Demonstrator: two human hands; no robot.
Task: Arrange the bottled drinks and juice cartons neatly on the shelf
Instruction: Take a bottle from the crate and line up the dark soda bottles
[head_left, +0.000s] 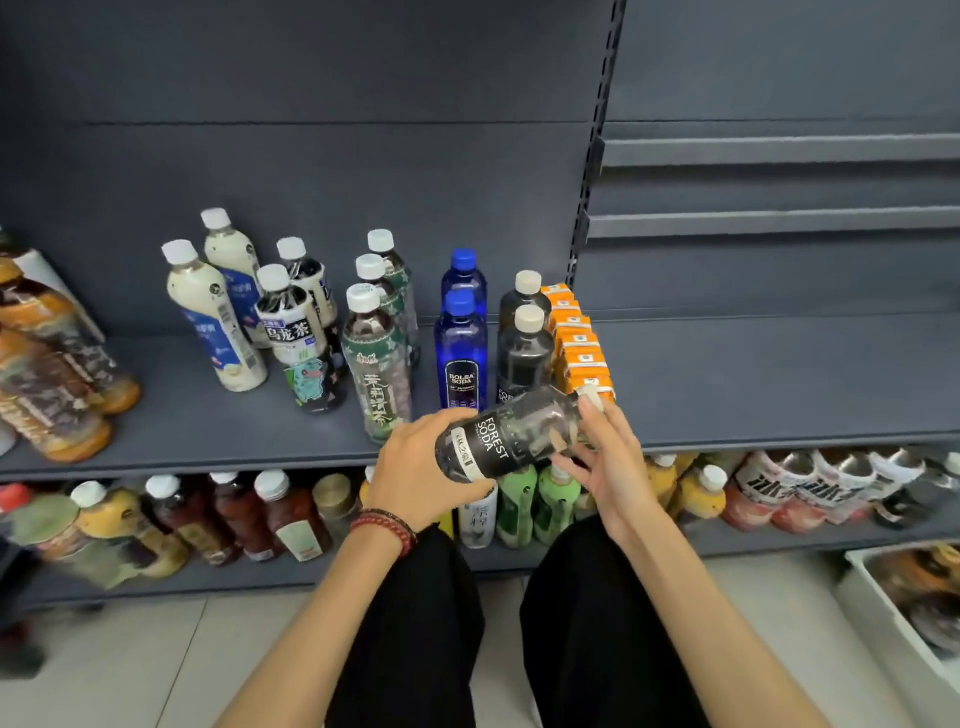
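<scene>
A dark Forest Soda bottle (511, 434) lies tilted on its side in front of the grey shelf (753, 384), cap end to the right. My left hand (415, 467) grips its base end. My right hand (608, 457) holds the neck end with fingers around it. On the shelf behind stand two more dark soda bottles (524, 353), two blue Bolsa Soda bottles (461, 343), a row of orange juice cartons (579, 343), three green-label tea bottles (376, 353), two oolong tea bottles (301, 338) and two milky white bottles (218, 312).
Orange-brown bottles (47, 364) lean at the shelf's left end. The lower shelf (779, 535) is packed with mixed bottles. A white crate (904, 608) of drinks stands on the tiled floor at the right. The shelf's right half is bare grey metal.
</scene>
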